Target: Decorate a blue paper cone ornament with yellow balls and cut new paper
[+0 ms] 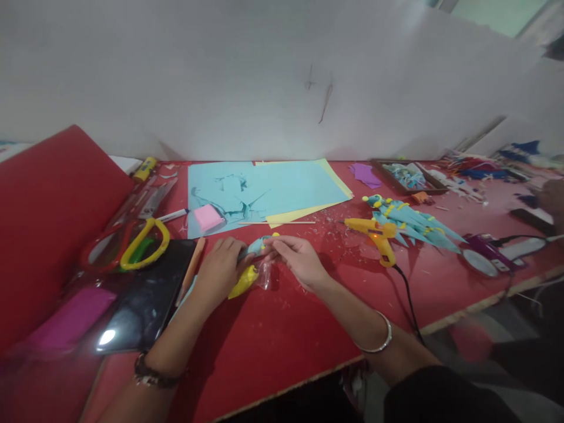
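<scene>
slanted light-blue paper piece (256, 245), yellow at one end, partly hidden between both hands (221, 264)

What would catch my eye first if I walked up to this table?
Probably the bright yellow glue gun, lying on the red tabletop to the right of both hands. Just beyond it lie pointed light-blue pieces with yellow trim. The big yellow loop, left of the left hand, stands out too.
</scene>
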{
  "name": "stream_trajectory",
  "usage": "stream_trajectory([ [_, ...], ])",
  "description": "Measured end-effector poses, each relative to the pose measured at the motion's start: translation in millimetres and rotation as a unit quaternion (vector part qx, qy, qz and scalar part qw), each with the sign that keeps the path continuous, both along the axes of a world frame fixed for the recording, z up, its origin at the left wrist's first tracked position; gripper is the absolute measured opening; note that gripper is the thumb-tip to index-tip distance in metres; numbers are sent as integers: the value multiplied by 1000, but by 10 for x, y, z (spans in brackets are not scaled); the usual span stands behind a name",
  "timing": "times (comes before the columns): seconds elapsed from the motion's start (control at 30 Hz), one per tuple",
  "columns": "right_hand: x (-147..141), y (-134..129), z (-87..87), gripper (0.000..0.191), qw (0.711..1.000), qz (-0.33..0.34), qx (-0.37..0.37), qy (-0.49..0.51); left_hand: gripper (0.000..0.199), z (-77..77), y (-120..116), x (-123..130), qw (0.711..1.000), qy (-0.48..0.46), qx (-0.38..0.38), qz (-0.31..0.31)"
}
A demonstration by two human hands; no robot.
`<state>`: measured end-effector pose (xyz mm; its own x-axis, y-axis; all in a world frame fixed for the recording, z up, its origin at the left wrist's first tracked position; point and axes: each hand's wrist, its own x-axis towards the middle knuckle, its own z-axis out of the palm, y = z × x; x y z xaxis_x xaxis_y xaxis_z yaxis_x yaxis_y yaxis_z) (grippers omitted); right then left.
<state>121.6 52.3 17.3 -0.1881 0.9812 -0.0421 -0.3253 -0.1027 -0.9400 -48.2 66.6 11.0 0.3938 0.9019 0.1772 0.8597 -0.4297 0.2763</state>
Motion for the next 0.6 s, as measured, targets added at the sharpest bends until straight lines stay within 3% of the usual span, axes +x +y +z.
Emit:
stream_trajectory([
  [0.1,17,3,-1,16,1000,-16,6,6,25,-21,-11,14,1000,-19,-8,19],
  [0.2,26,0,10,13,999,-16,-1,30,26,-16,-28,33,993,-73,-18,87],
  [0.33,23,-5,24,14,998,-10,-2,63,29,34,-58,42,968,-195,47,151],
  [0.6,25,-18,44,12,997,2,-30,75,25,45,-132,66,909,-391,9,141],
])
